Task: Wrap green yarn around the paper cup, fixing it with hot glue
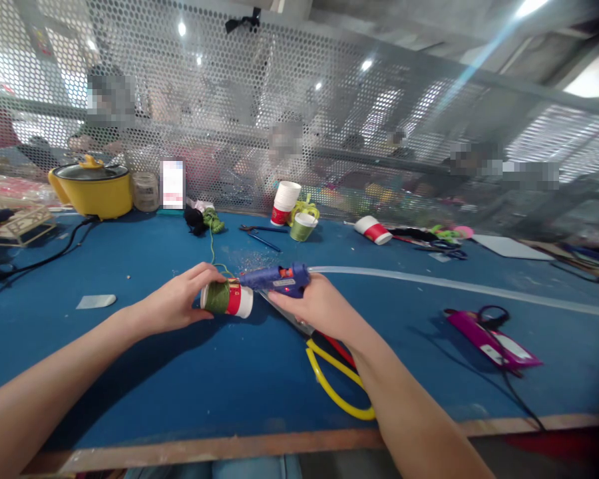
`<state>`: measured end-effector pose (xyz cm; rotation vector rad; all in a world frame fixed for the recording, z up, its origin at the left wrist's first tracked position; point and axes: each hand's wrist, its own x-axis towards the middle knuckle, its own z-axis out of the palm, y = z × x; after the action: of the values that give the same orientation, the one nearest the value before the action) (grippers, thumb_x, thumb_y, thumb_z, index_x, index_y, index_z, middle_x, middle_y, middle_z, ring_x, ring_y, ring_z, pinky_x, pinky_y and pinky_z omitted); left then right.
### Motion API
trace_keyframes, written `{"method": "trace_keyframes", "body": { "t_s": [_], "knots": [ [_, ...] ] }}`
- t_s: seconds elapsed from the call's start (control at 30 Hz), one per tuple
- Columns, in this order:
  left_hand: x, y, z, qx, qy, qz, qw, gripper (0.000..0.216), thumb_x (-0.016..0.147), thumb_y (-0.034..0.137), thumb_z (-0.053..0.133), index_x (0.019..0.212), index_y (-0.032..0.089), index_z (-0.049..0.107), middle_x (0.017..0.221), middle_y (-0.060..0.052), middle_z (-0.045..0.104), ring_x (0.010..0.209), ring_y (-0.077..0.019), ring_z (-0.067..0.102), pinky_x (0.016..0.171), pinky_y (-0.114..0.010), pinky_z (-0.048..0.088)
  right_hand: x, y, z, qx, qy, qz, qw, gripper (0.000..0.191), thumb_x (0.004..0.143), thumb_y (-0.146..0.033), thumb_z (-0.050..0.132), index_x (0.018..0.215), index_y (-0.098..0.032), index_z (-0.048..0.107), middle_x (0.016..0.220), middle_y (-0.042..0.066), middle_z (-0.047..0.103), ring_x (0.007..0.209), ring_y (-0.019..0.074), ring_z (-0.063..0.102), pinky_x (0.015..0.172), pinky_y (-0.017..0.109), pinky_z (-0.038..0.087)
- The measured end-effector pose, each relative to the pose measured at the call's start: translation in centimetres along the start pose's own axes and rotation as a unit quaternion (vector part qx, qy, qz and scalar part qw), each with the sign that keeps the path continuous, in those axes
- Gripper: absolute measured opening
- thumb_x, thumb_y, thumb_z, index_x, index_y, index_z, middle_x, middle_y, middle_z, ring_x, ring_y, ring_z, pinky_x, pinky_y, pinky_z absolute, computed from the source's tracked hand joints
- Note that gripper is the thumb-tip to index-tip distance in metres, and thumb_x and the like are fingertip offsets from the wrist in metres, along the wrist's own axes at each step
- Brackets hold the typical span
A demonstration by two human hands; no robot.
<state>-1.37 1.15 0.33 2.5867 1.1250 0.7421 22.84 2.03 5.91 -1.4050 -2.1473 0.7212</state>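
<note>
My left hand point(180, 299) is wrapped round a paper cup point(228, 299) lying on its side, red and white, partly wound with green yarn. A green yarn strand point(212, 243) runs from the cup back to a yarn ball point(213, 220). My right hand point(315, 307) grips a blue glue gun point(279, 278), its nozzle pointing left at the cup's upper side. A long clear glue stick point(429, 283) sticks out of the gun's back to the right. Both hands hover just above the blue table point(154, 372).
Yellow-handled scissors point(335, 382) lie under my right wrist. A purple case with black cord point(489, 339) lies right. Far side: a yellow pot point(94, 189), a jar point(146, 191), stacked cups point(284, 203), a green-wrapped cup point(303, 226), a tipped cup point(373, 230). People sit beyond a mesh screen point(329, 100).
</note>
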Motion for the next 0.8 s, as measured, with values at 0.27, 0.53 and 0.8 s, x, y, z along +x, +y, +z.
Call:
{"method": "trace_keyframes", "body": {
  "t_s": [0.27,0.53,0.8],
  "knots": [
    [0.0,0.0,0.0,0.013,0.002,0.007,1.0,0.046,0.072,0.014,0.063,0.111,0.02,0.04,0.111,-0.009,0.048,0.102,-0.0223,0.051,0.085,-0.034,0.046,0.4,0.2,0.4,0.009,0.006,0.008,1.0,0.015,0.071,-0.029,0.054,0.073,-0.016,0.062,0.051,-0.002,0.054,0.053,0.0133,0.051,0.056,0.026,0.041],
    [0.0,-0.1,0.3,0.012,0.007,-0.009,1.0,0.05,0.068,0.012,0.066,0.111,0.021,0.041,0.113,-0.007,0.046,0.104,-0.0219,0.051,0.088,-0.034,0.046,0.9,0.7,0.6,0.065,-0.02,0.054,0.996,0.027,0.07,-0.032,0.056,0.05,-0.017,0.047,0.039,-0.004,0.046,0.036,0.0089,0.043,0.044,0.023,0.037],
    [0.0,-0.3,0.4,0.003,0.0,-0.034,0.999,0.054,0.066,0.015,0.069,0.111,0.022,0.041,0.115,-0.008,0.045,0.104,-0.0237,0.051,0.089,-0.038,0.046,3.9,4.1,0.4,0.138,0.073,0.097,0.983,0.02,0.072,-0.031,0.059,0.062,-0.014,0.056,0.055,0.001,0.057,0.048,0.0087,0.051,0.046,0.019,0.04]
  ]
}}
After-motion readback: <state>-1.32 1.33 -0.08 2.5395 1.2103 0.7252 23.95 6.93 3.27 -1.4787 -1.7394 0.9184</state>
